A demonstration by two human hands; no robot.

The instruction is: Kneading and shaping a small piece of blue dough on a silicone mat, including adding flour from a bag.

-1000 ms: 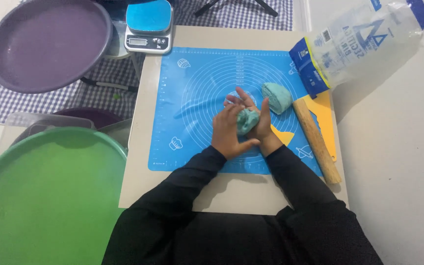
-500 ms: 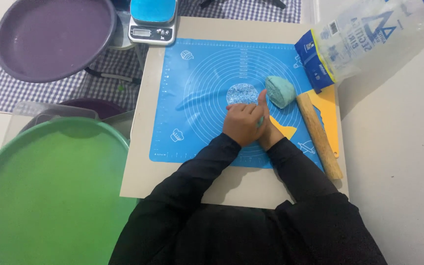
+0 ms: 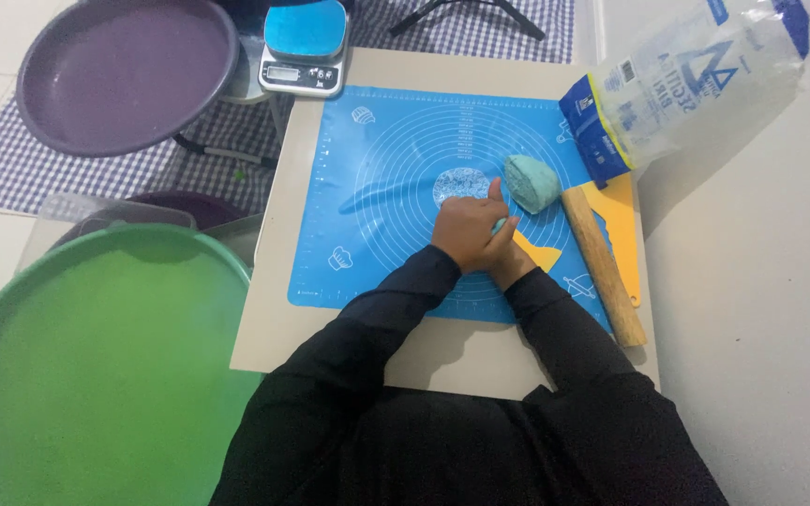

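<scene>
My left hand [image 3: 469,232] lies cupped over my right hand [image 3: 510,268], and the two press a small lump of teal dough [image 3: 499,226] between them; only a sliver of it shows. They hover over the middle of a blue silicone baking mat [image 3: 377,187]. A larger teal dough piece [image 3: 531,183] rests on the mat just beyond my hands, to the right. A wooden rolling pin [image 3: 602,264] lies along the mat's right edge.
A yellow scraper [image 3: 622,220] lies under the rolling pin, and another yellow piece [image 3: 541,253] beside my right hand. A flour bag [image 3: 677,80] sits at the far right, a scale [image 3: 304,47] at the back. A purple basin [image 3: 124,70] and green basin [image 3: 96,365] are on the left.
A second ago my palms stood apart with the small dough showing between them. Now my left hand has closed over my right and hides nearly all of it.
</scene>
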